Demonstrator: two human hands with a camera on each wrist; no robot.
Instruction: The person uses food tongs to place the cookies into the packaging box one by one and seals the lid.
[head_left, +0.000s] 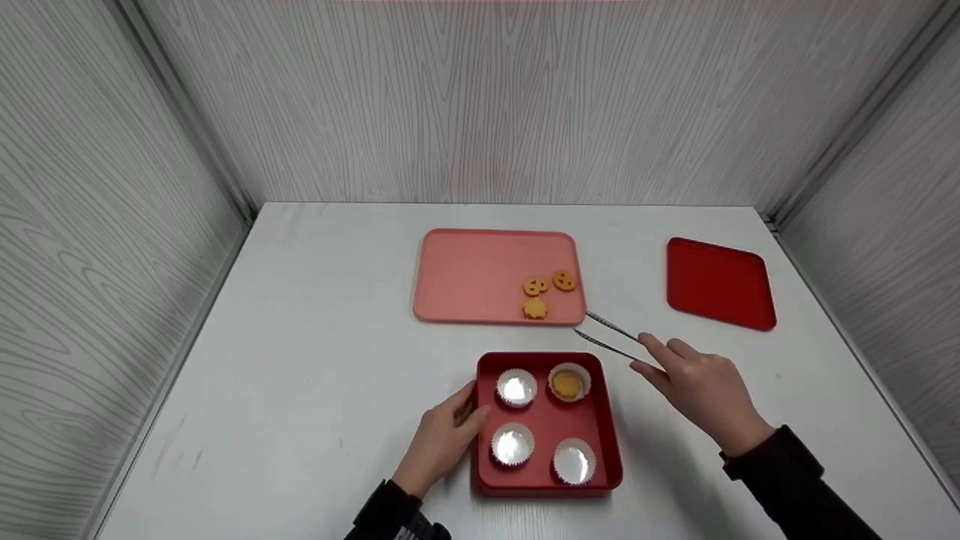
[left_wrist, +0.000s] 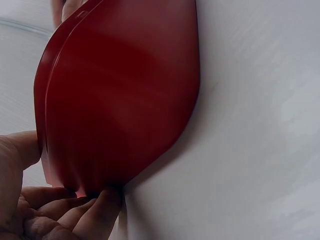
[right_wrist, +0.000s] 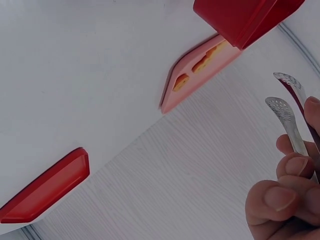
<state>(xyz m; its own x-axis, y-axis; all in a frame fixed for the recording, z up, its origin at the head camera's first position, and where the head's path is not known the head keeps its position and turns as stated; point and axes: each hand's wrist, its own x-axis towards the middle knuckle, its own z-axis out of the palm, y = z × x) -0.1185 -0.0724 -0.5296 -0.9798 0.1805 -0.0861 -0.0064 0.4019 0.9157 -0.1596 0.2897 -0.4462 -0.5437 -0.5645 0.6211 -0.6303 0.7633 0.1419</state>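
Note:
My left hand [head_left: 442, 439] grips the left wall of a square red box [head_left: 545, 491], thumb over the rim and fingers against the outside. Inside the box stand several white paper cups [head_left: 513, 444]; the far right one has a yellow cookie [head_left: 567, 385] in it. My right hand [head_left: 705, 390] holds metal tongs [right_wrist: 285, 110] with perforated tips. The tips are spread apart with nothing between them, close to the near right corner of a pink tray [head_left: 472, 277]. On that tray lie two pretzel-shaped cookies [head_left: 563, 280] and one scalloped yellow cookie [head_left: 535, 308].
A flat red tray [head_left: 720, 283] lies at the far right of the white table [head_left: 322, 360]. Pale wood-grain panels [head_left: 480, 105] close off the table at the back and on both sides.

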